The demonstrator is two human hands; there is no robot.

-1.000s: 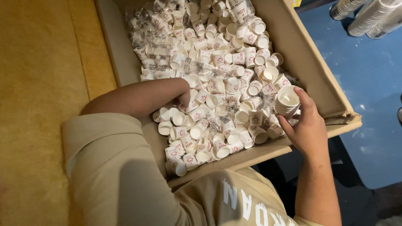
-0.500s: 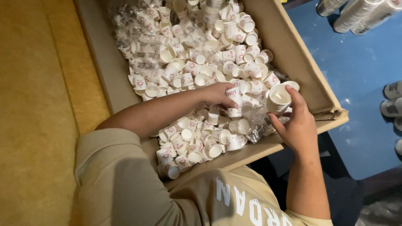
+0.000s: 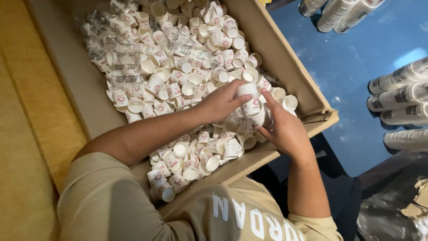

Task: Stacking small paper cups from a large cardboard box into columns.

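Note:
A large cardboard box [image 3: 285, 67] holds a heap of small white paper cups [image 3: 178, 85] with red print. Over its near right corner, my right hand [image 3: 285, 131] grips a short stack of nested cups [image 3: 255, 114]. My left hand [image 3: 220, 103] reaches across the heap and pinches a single cup [image 3: 246, 90] at the top of that stack. Both hands meet at the stack, just inside the box's near wall.
Clear plastic wrappers [image 3: 111, 49] lie among the cups at the far left of the box. Long sleeves of stacked cups [image 3: 399, 96] lie on the blue floor [image 3: 352, 58] at right, more at the top right [image 3: 339, 13]. A yellow surface [image 3: 26, 134] runs along the left.
My left hand has come up out of the cup heap and across to the right hand's stack, with a cup in it. The view has shifted right, so more blue floor shows.

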